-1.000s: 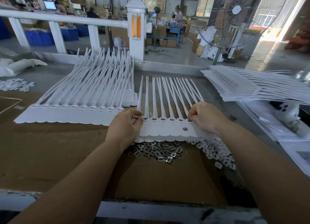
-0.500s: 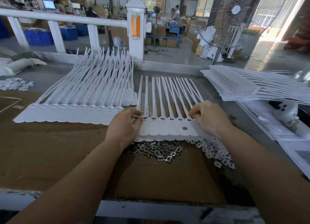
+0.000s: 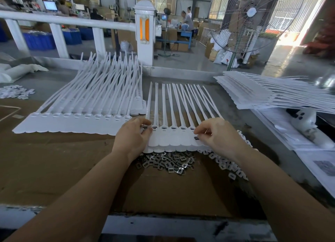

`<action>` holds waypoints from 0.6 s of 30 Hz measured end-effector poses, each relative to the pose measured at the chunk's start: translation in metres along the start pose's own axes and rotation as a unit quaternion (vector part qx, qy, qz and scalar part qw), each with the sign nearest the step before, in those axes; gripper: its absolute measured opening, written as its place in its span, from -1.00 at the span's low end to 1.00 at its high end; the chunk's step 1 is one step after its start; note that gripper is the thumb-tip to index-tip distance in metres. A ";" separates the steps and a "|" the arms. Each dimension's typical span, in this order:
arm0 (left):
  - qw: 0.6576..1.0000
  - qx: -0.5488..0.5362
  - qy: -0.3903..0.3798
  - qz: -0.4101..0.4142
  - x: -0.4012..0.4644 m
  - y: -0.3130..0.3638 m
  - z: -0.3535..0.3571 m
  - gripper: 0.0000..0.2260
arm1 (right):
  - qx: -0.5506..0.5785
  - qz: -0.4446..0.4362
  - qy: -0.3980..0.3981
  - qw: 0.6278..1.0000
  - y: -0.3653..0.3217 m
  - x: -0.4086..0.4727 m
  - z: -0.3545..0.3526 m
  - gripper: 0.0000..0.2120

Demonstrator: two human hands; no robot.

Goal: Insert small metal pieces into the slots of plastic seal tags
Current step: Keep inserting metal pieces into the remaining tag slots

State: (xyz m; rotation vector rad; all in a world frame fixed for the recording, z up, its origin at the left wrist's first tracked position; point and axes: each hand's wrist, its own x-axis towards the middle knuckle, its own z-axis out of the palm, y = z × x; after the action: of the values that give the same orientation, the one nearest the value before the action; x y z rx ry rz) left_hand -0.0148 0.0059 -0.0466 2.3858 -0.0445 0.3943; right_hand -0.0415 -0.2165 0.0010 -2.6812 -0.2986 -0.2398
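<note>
On the cardboard-covered bench [image 3: 54, 160], my left hand [image 3: 133, 138] pinches a metal piece [image 3: 144, 128] at the tag strip [image 3: 174, 140]'s leftmost slot, my right hand [image 3: 217, 136] pinching its far end; next I'd seat it.

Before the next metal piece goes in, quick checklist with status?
1. Tag strip flat on the cardboard: ok.
2. Left hand steadies the strip's left end: ok.
3. Right hand on the strip's right end: ok.
4. Loose metal piece lying on the strip, within reach: ok.
5. Metal pile stocked just below the strip: ok.
6. Right-end slots filled: cannot tell, hand covers them.
</note>
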 end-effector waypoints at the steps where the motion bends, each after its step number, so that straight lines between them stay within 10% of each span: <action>1: 1.000 0.000 0.000 0.000 0.000 0.000 0.000 -0.79 | -0.002 -0.002 -0.006 1.000 0.000 -0.001 0.000 -0.83; 18: 1.000 -0.002 -0.005 0.005 -0.001 0.001 -0.001 -0.78 | -0.042 -0.070 -0.001 0.997 0.007 -0.022 0.007 -0.81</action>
State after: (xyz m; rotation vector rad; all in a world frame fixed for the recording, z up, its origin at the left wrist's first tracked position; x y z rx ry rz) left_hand -0.0162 0.0061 -0.0453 2.3852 -0.0612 0.3878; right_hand -0.0606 -0.2235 -0.0125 -2.7466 -0.4871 -0.2978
